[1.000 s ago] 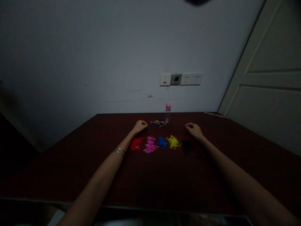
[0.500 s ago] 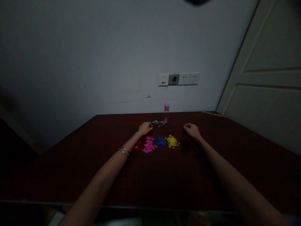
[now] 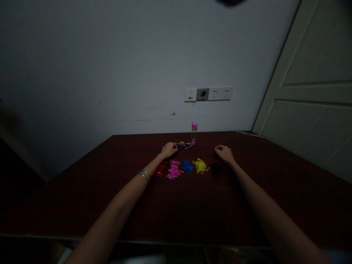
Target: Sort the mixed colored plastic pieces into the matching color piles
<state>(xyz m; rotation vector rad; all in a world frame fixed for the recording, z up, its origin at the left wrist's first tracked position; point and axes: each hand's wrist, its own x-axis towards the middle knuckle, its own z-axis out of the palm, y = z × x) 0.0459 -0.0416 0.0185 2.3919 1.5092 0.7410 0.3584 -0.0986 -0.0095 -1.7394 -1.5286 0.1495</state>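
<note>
My left hand [image 3: 169, 149] rests on the table with its fingers curled in, just left of a mixed pile of multicoloured strips [image 3: 186, 145]. Loosely closed too, my right hand [image 3: 224, 153] lies on the table on the other side; nothing shows in either hand. Between and nearer me runs a row of small piles of thin, strip-like pieces: red [image 3: 160, 169], pink [image 3: 174, 169], blue [image 3: 187, 167], yellow [image 3: 201, 165] and black [image 3: 217, 170]. The red pile is partly behind my left forearm. A clear bottle with a pink cap [image 3: 194, 132] stands upright behind the mixed pile.
The dark red-brown table [image 3: 176, 209] reaches back to a pale wall [image 3: 137, 66]. Sockets and a switch [image 3: 208, 94] are set in the wall above the bottle. A white panelled door [image 3: 310, 106] stands at the right. The light is dim.
My left forearm has shifted slightly left, so more of the red pile shows. Both hands otherwise hold their places, and the piles look the same.
</note>
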